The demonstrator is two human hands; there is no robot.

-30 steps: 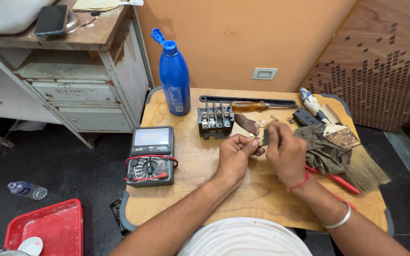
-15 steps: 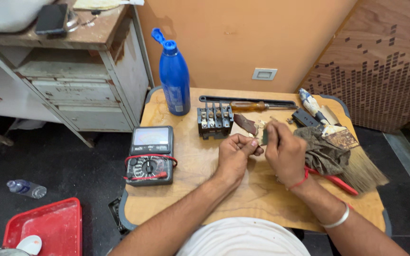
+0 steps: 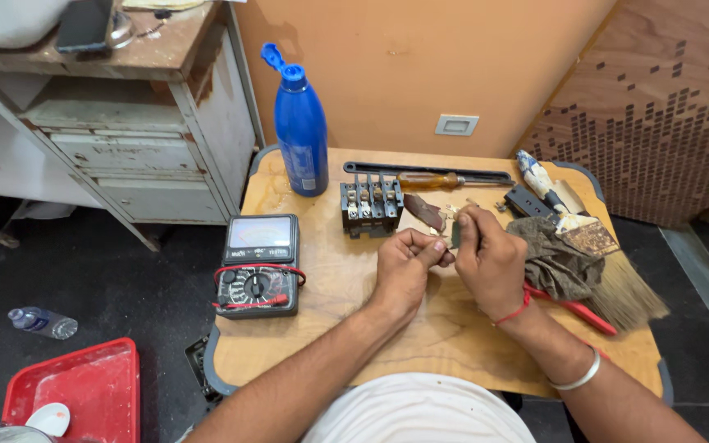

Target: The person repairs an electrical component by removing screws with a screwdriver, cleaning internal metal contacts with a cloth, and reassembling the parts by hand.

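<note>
My left hand (image 3: 404, 262) and my right hand (image 3: 486, 258) meet over the middle of a small wooden table (image 3: 420, 344). Their fingertips pinch a small part (image 3: 451, 238) between them; most of it is hidden by the fingers. Just beyond the hands lie a black terminal block with several screw contacts (image 3: 370, 205) and a brown flat piece (image 3: 424, 212). A red thread circles my right wrist, and a metal bangle sits further up the forearm.
An analog multimeter with red leads (image 3: 258, 264) lies at the table's left. A blue bottle (image 3: 301, 131) stands at the back. A screwdriver (image 3: 428, 178), a dirty rag (image 3: 555, 254), paintbrushes (image 3: 617, 275) and red-handled pliers (image 3: 576, 310) crowd the right. A red tray (image 3: 75, 394) sits on the floor.
Both hands stay together over the same spot; only slight finger movement on the small part.
</note>
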